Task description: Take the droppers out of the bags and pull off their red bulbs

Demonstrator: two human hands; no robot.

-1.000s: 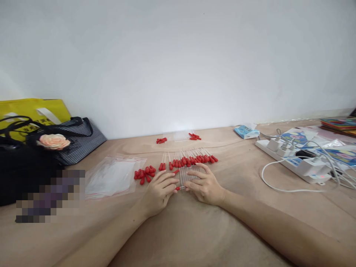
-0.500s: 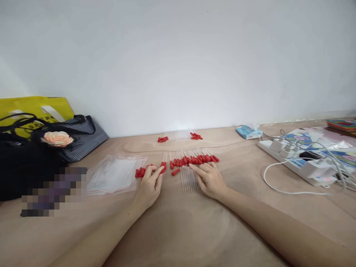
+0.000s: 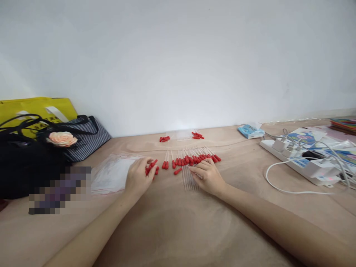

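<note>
A row of clear glass droppers with red rubber bulbs (image 3: 194, 159) lies across the middle of the wooden table (image 3: 178, 226). Just in front of it is a bunch of bare clear tubes (image 3: 188, 180). My right hand (image 3: 207, 176) rests on these tubes with its fingers curled on them. My left hand (image 3: 137, 178) is over a small heap of loose red bulbs (image 3: 153, 170), its fingers closed on one of them. One loose red bulb (image 3: 178, 171) lies between my hands.
Clear plastic bags (image 3: 111, 174) lie left of my left hand. Dark and striped bags (image 3: 80, 139) with a yellow one stand far left. More droppers (image 3: 182, 136) sit by the wall. A power strip with cables (image 3: 303, 163) and a tissue pack (image 3: 249, 131) are on the right.
My left hand left the tubes and moved left onto the heap of red bulbs, closing on one. My right hand stayed on the tubes, its fingers curling a little.
</note>
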